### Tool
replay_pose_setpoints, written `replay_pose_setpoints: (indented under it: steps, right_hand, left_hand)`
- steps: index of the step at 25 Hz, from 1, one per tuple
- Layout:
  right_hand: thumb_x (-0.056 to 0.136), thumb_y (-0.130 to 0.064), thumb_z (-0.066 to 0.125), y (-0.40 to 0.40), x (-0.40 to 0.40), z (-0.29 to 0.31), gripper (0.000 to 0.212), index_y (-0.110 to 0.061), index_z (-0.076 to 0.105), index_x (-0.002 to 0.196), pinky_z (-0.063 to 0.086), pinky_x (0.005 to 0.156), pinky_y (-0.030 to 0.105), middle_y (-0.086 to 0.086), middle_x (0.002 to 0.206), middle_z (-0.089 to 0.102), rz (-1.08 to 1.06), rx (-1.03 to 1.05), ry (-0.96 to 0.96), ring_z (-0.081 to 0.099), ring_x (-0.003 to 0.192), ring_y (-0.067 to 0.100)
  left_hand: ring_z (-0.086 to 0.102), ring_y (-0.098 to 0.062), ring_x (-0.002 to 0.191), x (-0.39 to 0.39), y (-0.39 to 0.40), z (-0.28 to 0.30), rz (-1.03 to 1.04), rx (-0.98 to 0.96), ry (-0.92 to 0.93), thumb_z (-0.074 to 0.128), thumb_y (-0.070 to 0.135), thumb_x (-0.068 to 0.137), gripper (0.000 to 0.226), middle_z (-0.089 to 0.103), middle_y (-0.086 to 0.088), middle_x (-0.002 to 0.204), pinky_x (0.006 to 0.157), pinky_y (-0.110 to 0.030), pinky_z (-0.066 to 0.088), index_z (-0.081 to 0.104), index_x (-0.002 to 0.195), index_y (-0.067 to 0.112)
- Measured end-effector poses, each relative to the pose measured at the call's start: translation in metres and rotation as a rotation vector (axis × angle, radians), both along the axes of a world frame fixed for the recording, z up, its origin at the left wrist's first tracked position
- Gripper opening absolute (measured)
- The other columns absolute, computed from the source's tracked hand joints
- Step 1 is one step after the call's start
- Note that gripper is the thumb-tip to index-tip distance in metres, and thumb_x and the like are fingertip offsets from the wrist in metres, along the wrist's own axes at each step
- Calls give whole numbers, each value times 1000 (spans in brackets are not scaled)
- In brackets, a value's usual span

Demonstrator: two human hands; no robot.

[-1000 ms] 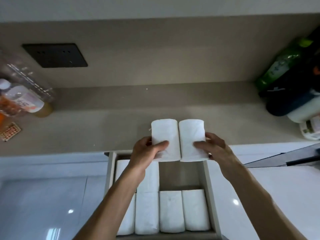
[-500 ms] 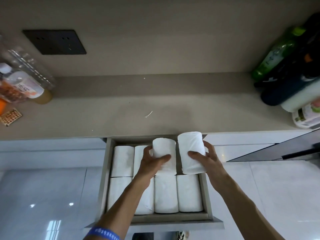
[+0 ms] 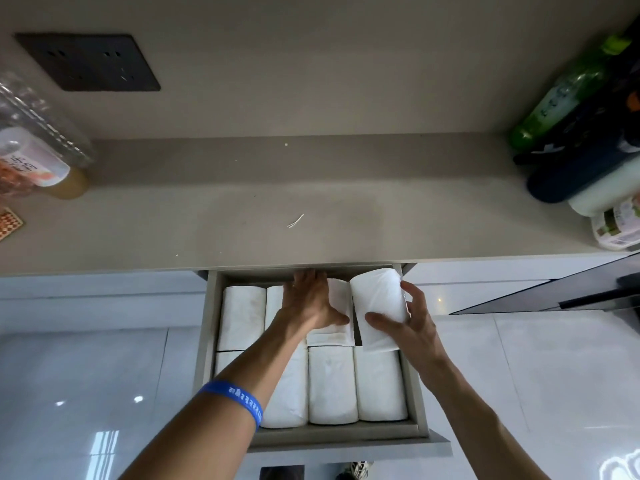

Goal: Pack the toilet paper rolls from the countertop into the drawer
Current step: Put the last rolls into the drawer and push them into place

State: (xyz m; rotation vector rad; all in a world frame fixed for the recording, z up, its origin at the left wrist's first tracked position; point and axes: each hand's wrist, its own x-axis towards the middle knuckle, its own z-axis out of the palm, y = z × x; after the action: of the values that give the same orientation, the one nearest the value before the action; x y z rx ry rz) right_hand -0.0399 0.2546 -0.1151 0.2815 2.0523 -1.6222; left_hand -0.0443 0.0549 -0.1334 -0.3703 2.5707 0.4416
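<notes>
The grey drawer [image 3: 414, 393] stands pulled out below the beige countertop [image 3: 311, 209] and holds several white toilet paper rolls lying in two rows. My left hand [image 3: 308, 301] lies flat on top of one roll [image 3: 337, 306] in the back row, pressing it down into the drawer. My right hand [image 3: 410, 329] grips another roll [image 3: 379, 306], tilted, over the drawer's back right corner. The front row shows two full rolls [image 3: 332, 384] and one partly hidden under my left forearm.
On the countertop's right end stand a green bottle [image 3: 561, 95], dark containers [image 3: 581, 168] and a small tub [image 3: 618, 225]. Clear packaging and a bottle [image 3: 38, 161] sit at the left. A black wall socket [image 3: 88, 62] is above. A dark open panel [image 3: 571, 292] juts out at right.
Both hands have carried the two rolls from the countertop down into the drawer. The left roll now lies in the back row under my flat hand; the right roll has dropped lower.
</notes>
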Motion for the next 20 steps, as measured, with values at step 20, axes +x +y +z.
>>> replay_pose_setpoints:
  steps: [20]
  right_hand:
    - [80,-37,76,-57,20,-23,70,-7,51,139,49,82,50,21,146,51,262,950,601,56,109,44]
  left_hand:
    - [46,-22,133,7,-34,-21,-113,171,139,75,46,76,74,53,10,145,109,-40,35,43,142,40]
